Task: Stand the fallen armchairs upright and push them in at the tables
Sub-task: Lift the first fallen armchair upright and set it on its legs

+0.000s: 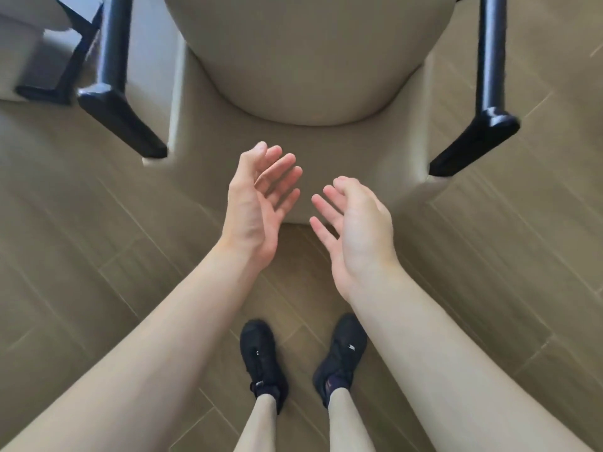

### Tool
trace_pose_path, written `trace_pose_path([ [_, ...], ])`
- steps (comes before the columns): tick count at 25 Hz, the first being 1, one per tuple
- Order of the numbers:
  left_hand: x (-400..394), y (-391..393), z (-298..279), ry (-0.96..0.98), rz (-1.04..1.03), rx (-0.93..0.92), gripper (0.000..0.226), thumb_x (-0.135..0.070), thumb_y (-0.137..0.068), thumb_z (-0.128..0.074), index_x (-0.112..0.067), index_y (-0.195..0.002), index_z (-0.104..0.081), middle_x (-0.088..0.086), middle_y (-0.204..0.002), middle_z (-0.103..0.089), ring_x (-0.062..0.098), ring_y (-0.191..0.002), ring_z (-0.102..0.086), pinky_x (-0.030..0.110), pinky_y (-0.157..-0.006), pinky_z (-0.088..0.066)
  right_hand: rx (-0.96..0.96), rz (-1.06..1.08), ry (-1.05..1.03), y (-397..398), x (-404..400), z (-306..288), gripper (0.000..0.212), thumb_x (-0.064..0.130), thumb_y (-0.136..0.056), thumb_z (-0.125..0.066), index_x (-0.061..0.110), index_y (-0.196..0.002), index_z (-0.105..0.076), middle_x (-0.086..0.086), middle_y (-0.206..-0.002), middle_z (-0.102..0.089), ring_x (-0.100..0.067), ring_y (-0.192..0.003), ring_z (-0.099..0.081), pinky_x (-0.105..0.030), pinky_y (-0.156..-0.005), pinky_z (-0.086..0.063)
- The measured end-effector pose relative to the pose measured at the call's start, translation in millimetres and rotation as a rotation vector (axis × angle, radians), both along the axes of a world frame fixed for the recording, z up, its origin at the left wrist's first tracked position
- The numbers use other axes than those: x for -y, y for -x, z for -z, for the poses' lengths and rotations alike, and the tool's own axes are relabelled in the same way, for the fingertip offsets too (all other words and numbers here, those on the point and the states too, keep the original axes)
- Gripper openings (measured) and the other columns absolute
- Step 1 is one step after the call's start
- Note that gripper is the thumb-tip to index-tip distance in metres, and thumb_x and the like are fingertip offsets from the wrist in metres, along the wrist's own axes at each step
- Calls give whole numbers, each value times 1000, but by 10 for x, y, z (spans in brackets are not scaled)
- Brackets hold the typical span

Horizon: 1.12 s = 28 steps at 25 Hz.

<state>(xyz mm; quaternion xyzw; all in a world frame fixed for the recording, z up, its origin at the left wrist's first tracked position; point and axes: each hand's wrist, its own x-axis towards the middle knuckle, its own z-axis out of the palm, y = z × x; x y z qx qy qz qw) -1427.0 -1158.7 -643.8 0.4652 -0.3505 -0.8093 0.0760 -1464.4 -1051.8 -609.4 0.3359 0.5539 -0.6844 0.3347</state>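
A beige upholstered armchair (310, 60) lies tipped on its back on the floor just in front of me, its round seat cushion facing me. Its two black armrests, one on the left (114, 102) and one on the right (486, 125), point toward me. My left hand (257, 197) and my right hand (355, 230) hover side by side over the near edge of the chair's back, palms facing each other. The fingers of both are straight and relaxed. Neither hand holds or touches anything.
Another black chair frame (62, 76) with a pale cushion shows at the upper left, close beside the armchair. Brown wood-plank flooring (98, 256) spreads to both sides. My two feet in black shoes (261, 357) stand just short of the chair.
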Motion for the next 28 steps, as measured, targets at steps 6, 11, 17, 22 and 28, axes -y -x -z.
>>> trace_pose_path([
  [6, -56, -85, 1119, -10, 13, 103, 29, -43, -94, -65, -22, -113, -68, -6, -106, -78, 11, -105, -73, 33, -93, -53, 69, -8, -60, -53, 5, 1120, 40, 31, -94, -63, 22, -131, -53, 6, -113, -64, -9, -103, -68, -38, -96, -54],
  [11, -123, -187, 2083, -62, 16, 226, 43, -47, -90, -69, -23, -125, -66, -4, -122, -69, 11, -112, -68, 33, -100, -50, 151, -9, -107, -145, -6, 2191, 53, 34, -92, -67, 20, -139, -48, 3, -116, -61, -11, -105, -67, -37, -95, -55],
  [17, -150, -142, 3307, -171, -107, 267, 57, -49, -90, -69, -17, -136, -58, 3, -131, -60, 18, -116, -62, 38, -104, -46, 196, 9, -136, -124, 87, 3520, 40, 32, -88, -73, 19, -120, -53, -1, -105, -60, -17, -104, -65, -41, -95, -53],
  [22, -64, -57, 4041, -235, -202, 275, 66, -48, -89, -70, -10, -139, -49, 8, -130, -60, 18, -107, -64, 37, -108, -45, 191, 93, -128, -61, 164, 4373, 35, 34, -86, -75, 20, -109, -53, -3, -101, -61, -19, -105, -64, -42, -98, -52],
  [28, 16, -42, 4624, -183, -278, 272, 66, -49, -85, -75, -16, -135, -48, 6, -134, -57, 19, -119, -60, 35, -108, -45, 61, 236, -97, 131, 129, 4975, 51, 46, -72, -85, 27, -104, -50, 3, -120, -60, -18, -114, -61, -41, -98, -53],
])
